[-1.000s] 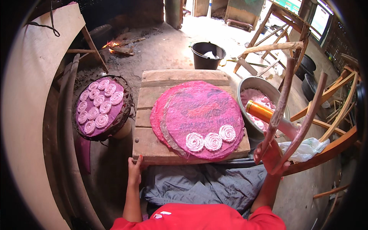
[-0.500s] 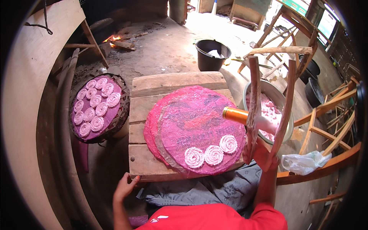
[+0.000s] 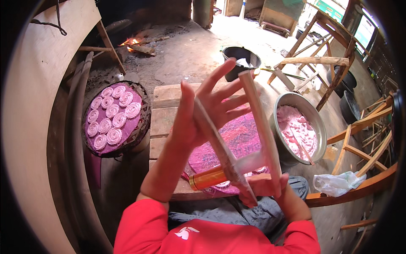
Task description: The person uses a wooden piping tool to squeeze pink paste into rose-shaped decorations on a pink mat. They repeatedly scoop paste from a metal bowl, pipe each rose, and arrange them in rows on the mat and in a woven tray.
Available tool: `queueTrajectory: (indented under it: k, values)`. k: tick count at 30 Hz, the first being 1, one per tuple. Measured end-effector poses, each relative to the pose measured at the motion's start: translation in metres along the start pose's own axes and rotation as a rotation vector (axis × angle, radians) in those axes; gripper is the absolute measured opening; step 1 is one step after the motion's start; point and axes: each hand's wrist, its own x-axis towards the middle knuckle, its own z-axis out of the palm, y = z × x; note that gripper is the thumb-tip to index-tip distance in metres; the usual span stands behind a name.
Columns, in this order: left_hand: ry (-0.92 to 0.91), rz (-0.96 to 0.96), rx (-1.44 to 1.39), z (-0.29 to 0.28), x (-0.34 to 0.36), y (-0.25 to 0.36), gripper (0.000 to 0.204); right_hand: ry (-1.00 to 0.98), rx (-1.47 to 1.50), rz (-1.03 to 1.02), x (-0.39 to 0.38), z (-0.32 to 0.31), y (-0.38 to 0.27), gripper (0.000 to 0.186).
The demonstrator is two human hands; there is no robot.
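Two bare hands work at a wooden press (image 3: 260, 120), a pair of sticks with an orange tube (image 3: 207, 179) between them, in the lower centre of the frame. The right hand (image 3: 263, 185) has its fingers clamped around the lower ends of the sticks. The left hand (image 3: 213, 103) is raised at centre, fingers spread apart, its palm beside the left stick's upper end; whether they touch is unclear.

Dark printing on the magenta sheet (image 3: 239, 135) is partly covered by the hands and press and cannot be made out. A white emblem (image 3: 186, 232) marks the red shirt (image 3: 203, 243) at bottom centre, and a green panel (image 3: 330, 9) at upper right carries pale marks too small to make out. The sheet lies on the slatted wooden tabletop (image 3: 163, 122), with pale pink rosettes (image 3: 222, 185) partly visible near its lower edge, behind the press.

Right of centre, a metal pot (image 3: 323, 131) holds a lumpy pink mass (image 3: 296, 127) and a thin stick (image 3: 305, 151). At upper centre, a black bucket (image 3: 232, 75) has something white inside. At left, a round woven tray (image 3: 146, 99) bears about a dozen rosettes on purple sheeting. A crumpled translucent bag (image 3: 338, 183) rests at lower right.
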Motion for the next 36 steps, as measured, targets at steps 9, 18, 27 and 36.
queueTrajectory:
  k: [9, 18, 27, 36]
  values:
    - [-0.083, -0.047, -0.672, -0.109, 0.025, -0.034, 0.081, 0.429, -0.133, 0.154, 0.007, 0.014, -0.07, 0.122]
    - [0.068, 0.069, -0.609, -0.151, -0.023, -0.044, 0.082, 0.456, -0.212, 0.392, 0.035, -0.011, -0.096, 0.096]
    - [-0.229, -0.028, -0.709, -0.127, 0.008, -0.021, 0.064, 0.431, -0.15, 0.348, 0.023, -0.001, -0.089, 0.097]
    - [0.135, 0.17, -0.808, -0.187, -0.029, -0.081, 0.04, 0.582, -0.206, 0.399, 0.048, -0.018, -0.089, 0.077]
